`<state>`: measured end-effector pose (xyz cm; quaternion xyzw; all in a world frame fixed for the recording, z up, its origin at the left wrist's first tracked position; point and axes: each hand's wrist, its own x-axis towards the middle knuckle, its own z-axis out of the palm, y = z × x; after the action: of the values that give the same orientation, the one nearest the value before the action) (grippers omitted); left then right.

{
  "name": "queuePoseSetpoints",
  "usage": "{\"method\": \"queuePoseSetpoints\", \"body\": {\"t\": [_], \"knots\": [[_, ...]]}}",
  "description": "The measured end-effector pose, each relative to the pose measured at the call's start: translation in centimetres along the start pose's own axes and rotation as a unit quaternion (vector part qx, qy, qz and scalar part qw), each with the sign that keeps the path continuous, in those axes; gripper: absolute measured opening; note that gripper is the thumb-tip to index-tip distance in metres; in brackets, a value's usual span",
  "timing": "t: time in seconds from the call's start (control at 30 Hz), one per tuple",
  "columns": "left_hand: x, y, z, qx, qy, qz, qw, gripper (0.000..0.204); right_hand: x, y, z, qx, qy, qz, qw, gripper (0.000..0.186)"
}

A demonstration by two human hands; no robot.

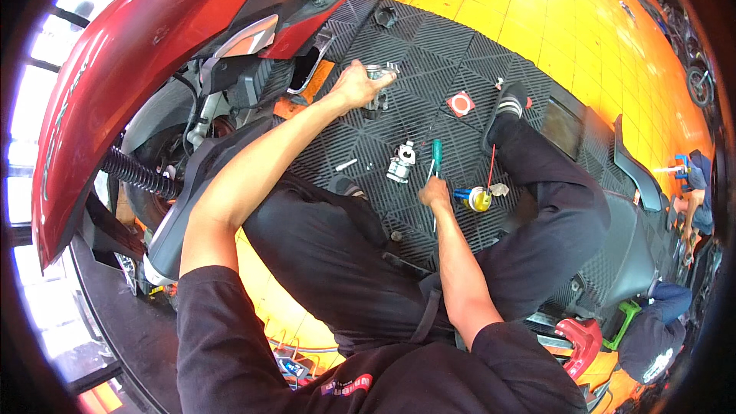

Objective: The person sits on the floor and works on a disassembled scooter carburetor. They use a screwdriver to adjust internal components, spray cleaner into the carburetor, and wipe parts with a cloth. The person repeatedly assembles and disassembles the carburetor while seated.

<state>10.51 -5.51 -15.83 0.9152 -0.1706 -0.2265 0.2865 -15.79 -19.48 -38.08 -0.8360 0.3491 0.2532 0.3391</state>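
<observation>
On the black ribbed mat, my left hand point(357, 85) is closed round a silvery metal part point(375, 71). Dark small pieces point(376, 105) lie just beneath that hand. My right hand point(435, 192) grips a screwdriver with a green handle point(437, 150); the handle points away from me and the shaft passes through my fingers. Left of it stands a silver metal housing point(401, 162) with a round opening. To the right is a blue and yellow spray can point(477, 199) with a thin red straw point(492, 162). A bolt-like metal piece point(346, 164) lies farther left.
A red scooter body point(153, 38) and its wheel area rise close on my left. A red square packet point(460, 103) lies on the mat point(429, 46). Black panels point(639, 165) are at the right. Another person point(652, 337) crouches at the lower right, beside a red panel point(580, 345).
</observation>
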Motion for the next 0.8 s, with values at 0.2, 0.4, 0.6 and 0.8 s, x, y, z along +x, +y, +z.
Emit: {"method": "queuePoseSetpoints", "body": {"t": [0.2, 0.4, 0.6, 0.8], "knots": [[-0.4, -2.8, -0.8, -0.014, 0.028, -0.034, 0.999, 0.097, 0.5, 7.3, 9.2, 0.149, -0.105, 0.145, 0.972, 0.055], [-0.2, -3.4, -1.5, -0.154, 0.001, -0.035, 0.987, 0.079, -1.7, 9.7, 8.4, 0.245, 0.299, 0.562, 0.731, 0.095], [-0.1, -0.4, -1.9, -0.22, -0.017, 0.005, 0.975, 0.069, -3.1, 8.5, 2.2, 0.259, 0.545, 0.115, 0.789, 0.13], [0.1, -1.3, -2.3, -0.229, 0.009, -0.006, 0.973, 0.069, -4.2, 4.5, -2.7, 0.336, 0.487, -0.128, 0.796, 0.084]]}}
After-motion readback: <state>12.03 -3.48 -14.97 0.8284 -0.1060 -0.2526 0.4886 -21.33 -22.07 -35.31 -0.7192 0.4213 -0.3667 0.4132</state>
